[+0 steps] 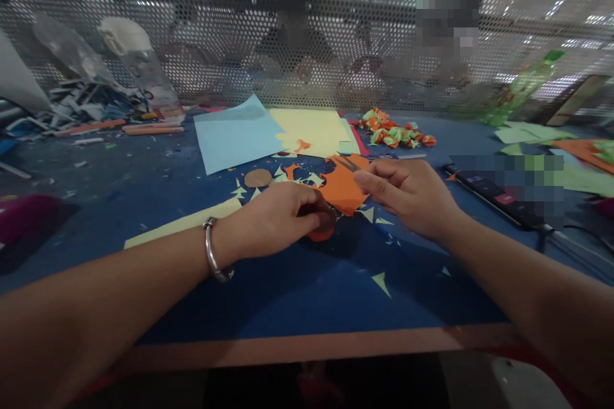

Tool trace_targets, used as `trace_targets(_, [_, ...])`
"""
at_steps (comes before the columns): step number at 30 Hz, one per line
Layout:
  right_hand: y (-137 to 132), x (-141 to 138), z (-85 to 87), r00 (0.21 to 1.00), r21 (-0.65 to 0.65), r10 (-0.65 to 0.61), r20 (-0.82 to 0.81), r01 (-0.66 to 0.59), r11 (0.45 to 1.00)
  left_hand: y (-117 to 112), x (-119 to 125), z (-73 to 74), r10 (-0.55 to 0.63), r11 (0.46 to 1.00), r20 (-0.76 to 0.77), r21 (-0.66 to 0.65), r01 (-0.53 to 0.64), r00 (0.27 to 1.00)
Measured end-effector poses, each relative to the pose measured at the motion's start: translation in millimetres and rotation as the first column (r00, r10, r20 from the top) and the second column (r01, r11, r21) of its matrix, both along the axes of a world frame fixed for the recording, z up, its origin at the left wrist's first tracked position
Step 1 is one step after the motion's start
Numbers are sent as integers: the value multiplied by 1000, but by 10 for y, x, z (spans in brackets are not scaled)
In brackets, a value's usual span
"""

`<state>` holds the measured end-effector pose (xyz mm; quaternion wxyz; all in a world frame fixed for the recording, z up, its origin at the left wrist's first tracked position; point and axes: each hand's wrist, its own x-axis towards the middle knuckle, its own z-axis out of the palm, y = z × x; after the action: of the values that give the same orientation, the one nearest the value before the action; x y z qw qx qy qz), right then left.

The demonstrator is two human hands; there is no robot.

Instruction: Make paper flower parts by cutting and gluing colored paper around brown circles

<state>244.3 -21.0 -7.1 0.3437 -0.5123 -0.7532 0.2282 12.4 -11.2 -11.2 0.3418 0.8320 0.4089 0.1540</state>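
My left hand point(278, 217), with a metal bangle at the wrist, is closed over a small round red-orange piece point(320, 234) on the blue table point(297, 294). My right hand point(407, 195) is curled, its fingers pinched on the edge of an orange paper sheet point(341, 188) that lies between the two hands. Part of that sheet is cut into jagged shapes. Small yellow-green paper offcuts point(380, 281) lie scattered around both hands.
Light blue paper point(235, 134) and yellow paper point(311, 131) lie behind the hands. A brown paper disc point(258, 177), a pile of folded orange-green pieces point(396, 131), a dark device point(499, 198), a green bottle point(522, 86) and left-side clutter point(91, 105) surround them. A perforated screen stands behind.
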Motion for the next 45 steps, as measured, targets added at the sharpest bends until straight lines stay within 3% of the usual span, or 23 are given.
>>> trace_targets(5, [6,-17,-13,996,71,10,87,-16,997,-81,38,37,-11,990,124,-141,28,992])
trace_targets(11, [17,-20,-27,983,39,15,181,-23,999,-75,25,9,-55,998,181,3,56,982])
trace_targets(14, [27,-28,-32,960,38,15,280,-27,999,-9,-25,12,-69,997,168,-5,71,983])
trace_targets(17, [38,-41,-40,924,-29,50,380,-43,999,24,-58,39,-75,997,110,38,72,991])
trace_targets(20, [46,-49,-43,878,-101,79,473,-35,994,40,-80,70,25,989,-39,150,-19,999])
trace_targets(24, [45,-50,-40,838,-99,83,540,-35,995,123,-154,94,111,972,-198,226,-65,974])
trace_targets(31, [30,-46,-31,809,-115,81,582,-17,993,486,-450,78,267,887,-172,429,-172,948])
trace_targets(35, [22,-56,-18,782,-109,72,620,-5,994,617,-577,37,284,907,-235,381,-181,930])
trace_targets(41, [-9,-76,6,720,-91,53,692,14,996,669,-652,53,308,899,-345,411,-152,887])
trace_targets(45, [-25,-77,8,672,-75,32,740,36,997,701,-693,67,303,909,-268,370,-193,914])
